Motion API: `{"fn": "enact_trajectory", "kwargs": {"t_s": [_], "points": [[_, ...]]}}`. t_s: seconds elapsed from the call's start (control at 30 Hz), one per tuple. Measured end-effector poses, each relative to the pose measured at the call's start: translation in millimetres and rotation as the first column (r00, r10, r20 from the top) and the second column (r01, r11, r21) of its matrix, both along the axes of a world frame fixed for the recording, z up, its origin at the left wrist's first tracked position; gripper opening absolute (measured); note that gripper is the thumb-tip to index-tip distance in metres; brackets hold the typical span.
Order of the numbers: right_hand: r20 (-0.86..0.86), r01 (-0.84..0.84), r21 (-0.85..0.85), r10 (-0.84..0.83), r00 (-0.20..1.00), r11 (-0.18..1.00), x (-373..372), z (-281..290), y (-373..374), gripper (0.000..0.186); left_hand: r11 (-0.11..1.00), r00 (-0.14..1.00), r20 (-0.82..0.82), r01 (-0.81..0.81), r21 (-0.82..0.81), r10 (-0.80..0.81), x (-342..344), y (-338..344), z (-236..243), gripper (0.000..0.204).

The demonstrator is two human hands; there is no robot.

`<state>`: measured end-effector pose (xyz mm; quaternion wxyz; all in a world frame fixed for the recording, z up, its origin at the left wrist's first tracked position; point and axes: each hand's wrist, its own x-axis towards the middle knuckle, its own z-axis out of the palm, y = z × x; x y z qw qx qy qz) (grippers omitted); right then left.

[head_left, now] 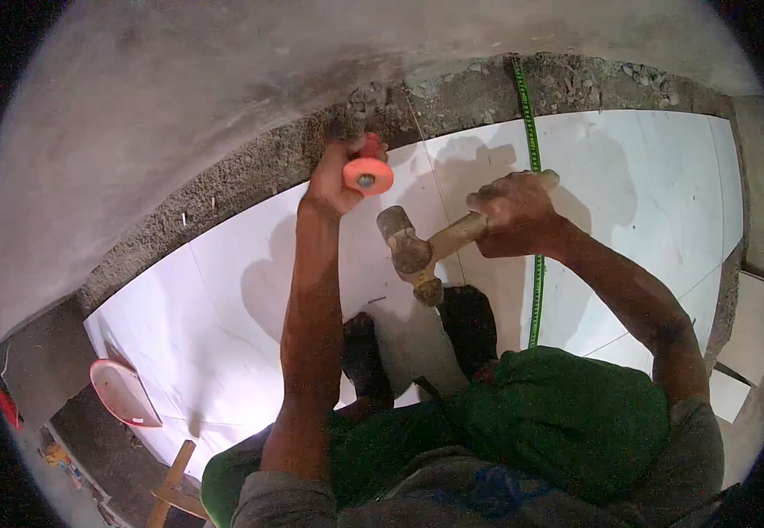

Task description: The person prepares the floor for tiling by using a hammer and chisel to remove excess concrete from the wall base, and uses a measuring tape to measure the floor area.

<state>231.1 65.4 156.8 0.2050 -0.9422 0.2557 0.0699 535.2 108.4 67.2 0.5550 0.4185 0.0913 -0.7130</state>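
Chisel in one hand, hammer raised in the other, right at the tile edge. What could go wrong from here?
1. The left hand grips the orange-capped chisel just below its head; a glancing blow from the hammer in the right hand could hit the fingers.
2. The chisel works the rough mortar strip beside the white tiles; a slip could chip a tile edge.
3. Flying grit could reach the bare feet nearby.

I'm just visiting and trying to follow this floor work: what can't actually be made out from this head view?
- Chisel tip: the left hand and the orange guard hide it.
- Hammer handle: its grip lies inside the right hand.
- Green tape: its markings are too small.
- Wooden tool: cut off by the lower edge.
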Motion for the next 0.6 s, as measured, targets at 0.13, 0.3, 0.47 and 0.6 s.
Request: {"fn": "enact_trajectory", "kwargs": {"t_s": [0.13, 0.3, 0.47, 0.6], "points": [[0.011, -0.039, -0.008, 0.039, 0.999, 0.999, 16, 11, 3, 0.031, 0.979, 0.997, 0.081, 0.031, -0.203, -0.015, 12, -3, -11, 0.023], [0.073, -0.067, -0.036, 0.070, 0.995, 0.997, 8, 8, 0, 0.037, 0.930, 0.984, -0.175, -0.033, -0.367, -0.034, -2, -33, -61, 0.025], [0.094, -0.343, 0.061, 0.336, 0.937, 0.937, 19, 16, -6, 0.072, 0.956, 0.984, -0.074, -0.178, -0.232, 0.165, -20, -29, -24, 0.021], [0.016, -0.339, -0.015, 0.339, 0.941, 0.941, 29, -18, -61, 0.068, 0.958, 0.982, -0.066, -0.190, -0.217, 0.180, -21, -41, -22, 0.019]]}}
